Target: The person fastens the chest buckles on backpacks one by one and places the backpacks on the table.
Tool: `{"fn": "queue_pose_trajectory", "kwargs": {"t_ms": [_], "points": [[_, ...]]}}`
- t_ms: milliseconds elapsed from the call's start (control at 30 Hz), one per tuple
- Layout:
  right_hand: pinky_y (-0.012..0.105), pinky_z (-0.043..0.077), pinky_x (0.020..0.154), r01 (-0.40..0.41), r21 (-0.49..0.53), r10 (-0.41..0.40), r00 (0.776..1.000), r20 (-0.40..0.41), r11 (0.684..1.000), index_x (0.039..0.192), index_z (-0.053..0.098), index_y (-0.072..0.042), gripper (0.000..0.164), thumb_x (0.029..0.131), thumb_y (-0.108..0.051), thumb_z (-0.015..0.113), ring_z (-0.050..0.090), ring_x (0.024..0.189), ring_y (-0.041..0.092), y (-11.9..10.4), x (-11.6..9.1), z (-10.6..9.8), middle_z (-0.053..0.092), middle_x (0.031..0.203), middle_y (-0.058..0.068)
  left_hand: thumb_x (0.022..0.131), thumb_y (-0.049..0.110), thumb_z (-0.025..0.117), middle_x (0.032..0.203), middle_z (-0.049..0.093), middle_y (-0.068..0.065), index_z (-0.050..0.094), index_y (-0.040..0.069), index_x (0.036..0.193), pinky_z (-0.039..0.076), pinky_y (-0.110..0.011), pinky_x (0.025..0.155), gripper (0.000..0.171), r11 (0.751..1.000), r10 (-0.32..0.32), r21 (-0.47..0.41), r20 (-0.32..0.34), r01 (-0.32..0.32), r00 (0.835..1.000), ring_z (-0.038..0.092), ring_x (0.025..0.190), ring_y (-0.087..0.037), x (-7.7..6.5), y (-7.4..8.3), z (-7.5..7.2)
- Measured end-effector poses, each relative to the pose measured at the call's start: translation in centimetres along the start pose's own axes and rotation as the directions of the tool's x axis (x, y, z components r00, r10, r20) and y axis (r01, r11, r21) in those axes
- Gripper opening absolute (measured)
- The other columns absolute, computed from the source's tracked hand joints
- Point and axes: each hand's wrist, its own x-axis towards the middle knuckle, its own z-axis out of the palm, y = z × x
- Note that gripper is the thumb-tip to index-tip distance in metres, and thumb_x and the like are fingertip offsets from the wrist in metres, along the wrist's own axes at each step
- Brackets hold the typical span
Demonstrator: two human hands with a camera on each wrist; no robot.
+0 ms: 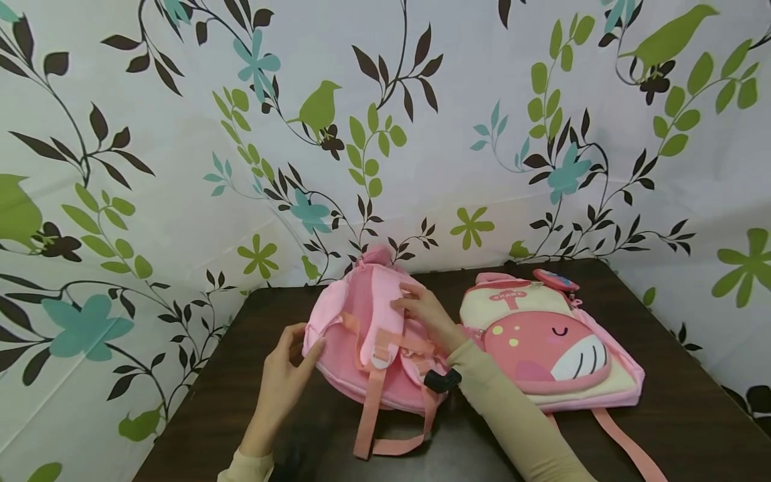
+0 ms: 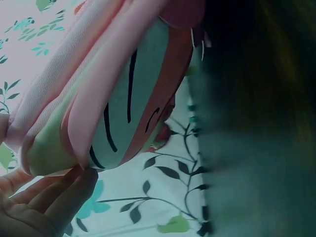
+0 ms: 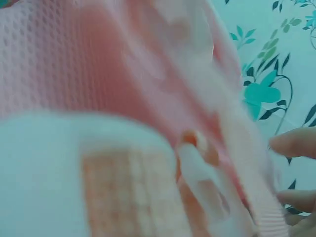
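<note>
A pink child's backpack (image 1: 385, 381) is tipped up on the dark table, its mesh back and straps toward me. My left hand (image 1: 286, 375) grips its left edge, thumb on the back side and fingers behind. In the left wrist view those fingers (image 2: 71, 190) press against the rim beside the striped whale front (image 2: 128, 103). My right hand (image 1: 424, 311) touches the padded shoulder strap (image 1: 383, 301) with extended fingers. The right wrist view shows fingertips (image 3: 291, 143) beside a blurred strap with buckles. Orange webbing (image 1: 370, 415) hangs down to the table.
To the right lies a second backpack (image 1: 482, 301), cream and pink with a whale pocket (image 1: 542, 348), its strap trailing over the front of the table (image 1: 680, 402). A cloth with leaves and birds (image 1: 421, 167) hangs behind the table's back edge.
</note>
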Motion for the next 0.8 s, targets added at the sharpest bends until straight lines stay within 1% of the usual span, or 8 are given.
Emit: {"fn": "queue_pose_trajectory", "kwargs": {"t_ms": [100, 167, 267, 333, 500, 567, 667, 800], "points": [[0.037, 0.054, 0.091, 0.001, -0.041, 0.0, 0.999, 0.039, 0.999, 0.148, 0.045, 0.004, 0.065, 0.09, -0.008, 0.071, 0.063, 0.099, 0.023, 0.7, 0.1, 0.3, 0.059, 0.133, 0.025, 0.092, 0.021, 0.076, 0.116, 0.067, -0.015, 0.059, 0.007, 0.122, 0.059, -0.043, 0.08, 0.038, 1.0, -0.029, -0.004, 0.014, 0.029, 0.999, 0.071, 0.099, -0.036, -0.5, -0.5, 0.3], [0.038, 0.054, 0.092, 0.005, -0.061, -0.002, 0.999, 0.049, 0.998, 0.148, 0.045, 0.004, 0.065, 0.09, -0.008, 0.071, 0.064, 0.099, 0.022, 0.9, 0.1, 0.4, 0.059, 0.133, 0.025, 0.093, 0.022, 0.075, 0.117, 0.067, -0.016, 0.058, 0.006, 0.123, 0.058, -0.046, 0.081, 0.038, 0.999, -0.041, -0.009, 0.02, 0.042, 0.999, 0.071, 0.1, -0.037, -0.7, -0.7, 0.4], [0.041, 0.054, 0.094, 0.005, -0.072, 0.0, 0.998, 0.063, 0.997, 0.149, 0.044, 0.003, 0.067, 0.089, -0.007, 0.072, 0.064, 0.102, 0.024, 1.1, 0.1, 0.6, 0.058, 0.135, 0.025, 0.092, 0.024, 0.076, 0.115, 0.067, -0.014, 0.058, 0.005, 0.122, 0.058, -0.046, 0.081, 0.039, 0.997, -0.072, -0.005, 0.033, 0.072, 0.997, 0.072, 0.099, -0.035, -0.9, -1.0, 0.4], [0.039, 0.054, 0.093, 0.008, -0.093, -0.001, 0.997, 0.077, 0.996, 0.149, 0.043, 0.004, 0.069, 0.088, -0.005, 0.073, 0.064, 0.102, 0.023, 1.2, 0.1, 0.6, 0.056, 0.137, 0.027, 0.092, 0.025, 0.077, 0.114, 0.068, -0.014, 0.058, 0.005, 0.12, 0.058, -0.045, 0.082, 0.039, 0.995, -0.095, 0.001, 0.043, 0.095, 0.995, 0.072, 0.098, -0.033, -1.2, -1.2, 0.3], [0.035, 0.056, 0.088, 0.004, -0.145, 0.015, 0.991, 0.133, 0.989, 0.149, 0.04, 0.008, 0.071, 0.087, -0.003, 0.073, 0.064, 0.091, 0.019, 1.6, 0.1, 0.6, 0.054, 0.137, 0.03, 0.089, 0.022, 0.079, 0.113, 0.069, -0.013, 0.059, 0.005, 0.115, 0.057, -0.045, 0.086, 0.037, 0.989, -0.149, 0.011, 0.064, 0.148, 0.987, 0.071, 0.102, -0.031, -2.0, -1.9, 0.1], [0.036, 0.055, 0.09, -0.004, -0.159, 0.028, 0.988, 0.151, 0.987, 0.148, 0.041, 0.008, 0.071, 0.087, -0.005, 0.074, 0.066, 0.091, 0.021, 1.7, 0.0, 0.7, 0.054, 0.138, 0.028, 0.089, 0.021, 0.08, 0.114, 0.069, -0.015, 0.059, 0.004, 0.115, 0.056, -0.046, 0.087, 0.037, 0.987, -0.162, 0.014, 0.078, 0.162, 0.984, 0.07, 0.105, -0.032, -2.3, -2.2, 0.0], [0.04, 0.052, 0.096, -0.004, -0.183, 0.035, 0.985, 0.167, 0.983, 0.148, 0.043, 0.008, 0.071, 0.086, -0.009, 0.075, 0.067, 0.099, 0.025, 1.9, -0.2, 0.8, 0.056, 0.138, 0.025, 0.089, 0.023, 0.079, 0.117, 0.068, -0.018, 0.058, 0.003, 0.115, 0.054, -0.048, 0.09, 0.039, 0.982, -0.188, 0.025, 0.109, 0.186, 0.976, 0.068, 0.109, -0.035, -2.6, -2.5, -0.2], [0.043, 0.047, 0.103, -0.006, -0.211, 0.048, 0.98, 0.193, 0.977, 0.148, 0.042, 0.007, 0.074, 0.085, -0.012, 0.076, 0.062, 0.111, 0.027, 1.9, -0.4, 1.0, 0.057, 0.136, 0.024, 0.09, 0.029, 0.078, 0.121, 0.067, -0.021, 0.057, 0.003, 0.116, 0.051, -0.051, 0.095, 0.042, 0.97, -0.242, 0.064, 0.158, 0.234, 0.957, 0.065, 0.115, -0.038, -3.1, -3.0, -0.6]]}}
